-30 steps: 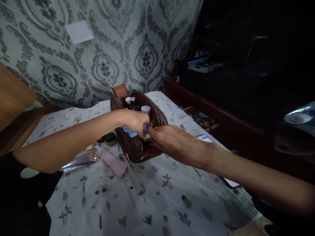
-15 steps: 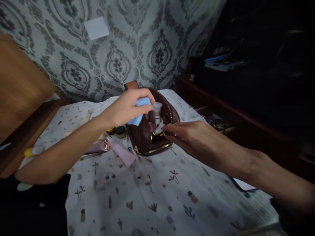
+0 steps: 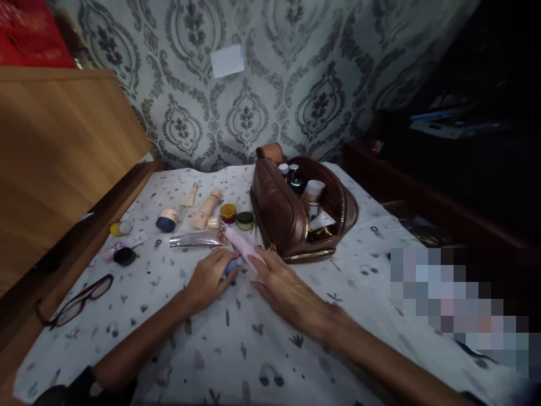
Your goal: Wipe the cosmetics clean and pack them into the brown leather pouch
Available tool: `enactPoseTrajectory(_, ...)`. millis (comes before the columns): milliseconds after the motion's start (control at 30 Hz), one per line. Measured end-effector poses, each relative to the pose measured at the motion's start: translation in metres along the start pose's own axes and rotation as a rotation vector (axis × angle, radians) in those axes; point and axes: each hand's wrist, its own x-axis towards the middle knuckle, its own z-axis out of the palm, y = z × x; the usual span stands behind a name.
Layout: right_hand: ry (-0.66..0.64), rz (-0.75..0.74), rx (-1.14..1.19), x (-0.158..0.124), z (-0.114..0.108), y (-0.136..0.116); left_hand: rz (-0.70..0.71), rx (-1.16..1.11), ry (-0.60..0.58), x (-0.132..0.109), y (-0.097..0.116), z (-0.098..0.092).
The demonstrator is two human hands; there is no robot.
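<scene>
My left hand (image 3: 210,276) is closed around a small light blue thing (image 3: 230,269), mostly hidden by the fingers, so its kind cannot be told. It rests low over the patterned cloth. Just to the right, my right hand (image 3: 284,285) grips the wide lower end of a pale pink squeeze tube (image 3: 242,243), thumb on the near side. A brown toiletry bag (image 3: 276,211) stands unzipped beyond my right hand, holding several bottles and a white tube (image 3: 322,220). A shiny pink tube (image 3: 195,240) lies just past my left hand.
Behind the hands lie a peach tube (image 3: 206,210), a gold-lidded jar (image 3: 228,212), a dark-lidded jar (image 3: 245,220) and a blue-and-cream jar (image 3: 167,220). Glasses (image 3: 84,299) lie at the left. A wooden cabinet (image 3: 63,152) borders the left; a patterned wall stands behind.
My left hand has come down from over the bag toward the cloth, with the light blue thing. My right hand has left the bag's opening and taken hold of the pale pink tube.
</scene>
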Motion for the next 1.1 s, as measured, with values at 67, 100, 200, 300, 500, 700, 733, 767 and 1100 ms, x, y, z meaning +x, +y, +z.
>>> enactPoseTrajectory(67,-0.038,0.105,-0.139,0.016,0.027,-0.006,0.062,0.139,-0.015,-0.005,-0.005,0.001)
enactPoseTrajectory(100,-0.054,0.140,-0.198,0.023,0.036,-0.008,0.069,0.205,-0.012,-0.005,-0.010,0.000)
enactPoseTrajectory(200,-0.075,0.209,-0.312,0.036,0.047,-0.015,-0.024,0.349,0.050,-0.001,-0.028,-0.006)
enactPoseTrajectory(300,-0.068,0.223,-0.309,0.038,0.045,-0.017,-0.165,0.394,0.079,0.002,-0.043,-0.012)
enactPoseTrajectory(500,0.107,0.182,0.044,0.027,0.049,-0.007,-0.245,0.397,-0.060,0.005,-0.043,-0.027)
enactPoseTrajectory(700,0.216,0.166,0.275,0.019,0.049,0.004,-0.193,0.125,-0.031,0.004,-0.055,-0.043)
enactPoseTrajectory(733,0.214,0.163,0.274,0.019,0.049,0.005,-0.171,0.062,-0.036,0.003,-0.058,-0.044)
enactPoseTrajectory(767,0.215,0.155,0.262,0.019,0.050,0.006,-0.146,0.010,-0.043,0.003,-0.060,-0.044)
enactPoseTrajectory(1100,0.341,0.022,0.041,0.023,0.063,0.004,-0.023,-0.067,-0.008,-0.004,-0.062,-0.033)
